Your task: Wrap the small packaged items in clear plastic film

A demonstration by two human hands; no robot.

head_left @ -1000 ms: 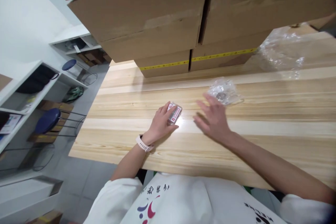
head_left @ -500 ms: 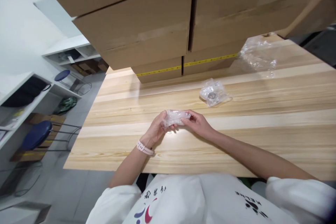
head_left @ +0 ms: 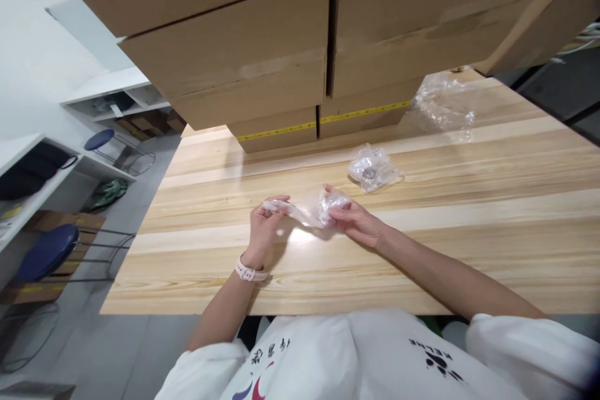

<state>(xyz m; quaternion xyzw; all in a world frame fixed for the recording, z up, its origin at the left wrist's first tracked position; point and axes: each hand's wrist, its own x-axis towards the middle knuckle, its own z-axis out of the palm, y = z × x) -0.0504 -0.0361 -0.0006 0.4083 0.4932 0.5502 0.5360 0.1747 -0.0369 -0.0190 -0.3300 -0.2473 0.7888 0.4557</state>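
Note:
Both my hands hold a small clear plastic bag (head_left: 309,209) just above the wooden table (head_left: 422,244). My left hand (head_left: 265,225), with a pale watch on its wrist, pinches the bag's left end. My right hand (head_left: 354,219) grips the bag's right end, where a small item bulges inside. The bag is stretched between them. A second small clear bag (head_left: 372,169) with a dark round part in it lies on the table just beyond my right hand.
Stacked cardboard boxes (head_left: 281,62) with yellow tape fill the table's far side. Crumpled clear plastic (head_left: 443,103) lies at the back right. Left of the table are white shelves (head_left: 42,162) and blue stools (head_left: 47,253) on a grey floor.
A second ago my left hand alone held a small pink-labelled packet and my right hand hovered open. My right hand then joined it, and both have since pulled the clear bag apart sideways.

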